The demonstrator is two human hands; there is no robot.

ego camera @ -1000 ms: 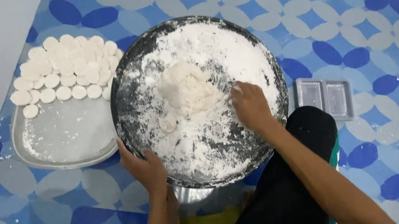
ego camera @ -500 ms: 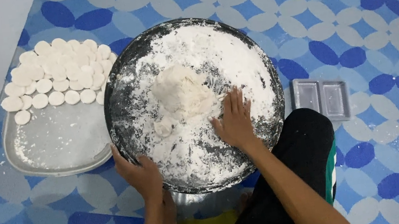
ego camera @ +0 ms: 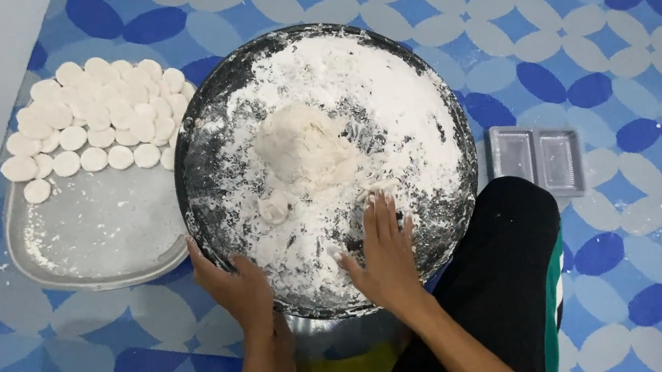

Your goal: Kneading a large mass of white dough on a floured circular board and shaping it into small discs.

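A floor [ego camera: 603, 14] patterned in blue and pale ovals fills the view, cut off on every side; a plain white wall borders it at the left. On it sits one large round dark pan [ego camera: 204, 152], dusted almost all over with white flour, its underside resting on a metal and yellow support that is mostly hidden beneath it. At the pan's middle lies one mound of dough [ego camera: 303, 146], with a small flattened piece [ego camera: 275, 208] just below it.

Left of the pan, its right edge tucked under the pan's rim, is one grey metal tray [ego camera: 94, 239]. Its upper part holds white dough discs [ego camera: 88, 113], overlapping in rows, so an exact count is hard; roughly thirty.

The person's black-clad legs show at the bottom, partly cropped. The right hand [ego camera: 384, 248] lies flat, fingers spread, on the floured surface near the pan's near edge, grasping nothing. The left hand [ego camera: 234, 284] grips the pan's near rim, fingers curled over it.

Right of the pan lies one clear two-compartment plastic mould [ego camera: 537, 159].
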